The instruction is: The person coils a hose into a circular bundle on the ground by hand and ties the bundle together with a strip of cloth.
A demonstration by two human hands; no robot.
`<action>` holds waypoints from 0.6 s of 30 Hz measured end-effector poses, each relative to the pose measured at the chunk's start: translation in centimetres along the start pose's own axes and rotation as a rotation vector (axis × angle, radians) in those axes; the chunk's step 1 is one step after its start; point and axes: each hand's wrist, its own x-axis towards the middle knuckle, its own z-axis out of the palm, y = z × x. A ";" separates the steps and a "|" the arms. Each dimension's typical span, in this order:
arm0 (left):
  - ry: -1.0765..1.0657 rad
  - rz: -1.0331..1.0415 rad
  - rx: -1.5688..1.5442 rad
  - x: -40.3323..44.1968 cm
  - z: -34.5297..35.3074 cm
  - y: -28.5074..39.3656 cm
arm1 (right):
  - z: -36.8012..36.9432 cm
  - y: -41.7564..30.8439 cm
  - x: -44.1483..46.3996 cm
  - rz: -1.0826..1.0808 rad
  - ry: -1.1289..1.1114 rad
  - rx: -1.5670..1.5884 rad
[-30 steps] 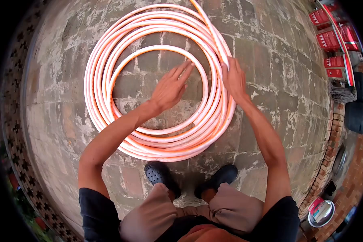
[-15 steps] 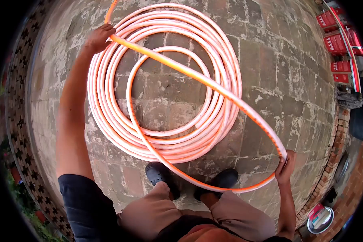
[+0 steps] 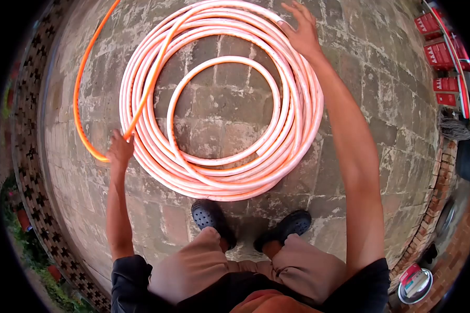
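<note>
Left hand grasping orange-and-white hose left of its coil, right arm stretched far, right hand released, fingers spread at the far-right edge, coil flat on worn paving, dark clogs just nearer, red boxes far right

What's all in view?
Coiled hose: one, white and orange, centre
Rectangular paving: many, grey, underneath
Printed boxes: at least four, red, upper right
Stringy bundle: one, grey, right
Round metal dish: one, silver, lower right
Packets: uncounted, red and white, in dish
Leafy plants: uncounted, green, lower left
Patterned border: one, brown, left
Perforated clogs: two, dark blue, below hose
Trousers: one pair, beige, bottom
Sleeves: two, dark, bottom
Left hand: one, gripping hose, left
Right hand: one, fingers spread, top
</note>
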 end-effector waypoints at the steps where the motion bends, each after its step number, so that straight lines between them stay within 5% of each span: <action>1: -0.063 0.032 -0.205 -4.5 -0.2 4.4 | -0.2 -1.1 0.1 -0.006 -0.010 0.002; 3: -0.049 0.171 -0.430 -7.5 2.4 8.3 | -1.5 -4.8 0.6 0.205 -0.230 0.159; 6: 0.270 0.206 -0.329 -7.6 1.0 10.9 | -4.8 -9.2 -3.5 0.455 -0.403 0.437; 9: 0.371 0.461 -0.397 -5.6 0.3 9.5 | -8.9 -13.0 -9.5 0.458 -0.671 0.385; 13: 0.723 0.161 -0.343 -1.3 1.8 2.7 | -14.9 -15.6 -14.1 0.365 -0.861 0.254; 16: 0.555 -0.132 -0.375 2.2 8.6 -3.9 | -17.9 -16.2 -17.4 0.401 -0.841 0.122; 18: 0.286 -0.465 -0.320 3.4 11.0 -6.2 | -18.6 -16.8 -20.2 0.652 -0.815 0.054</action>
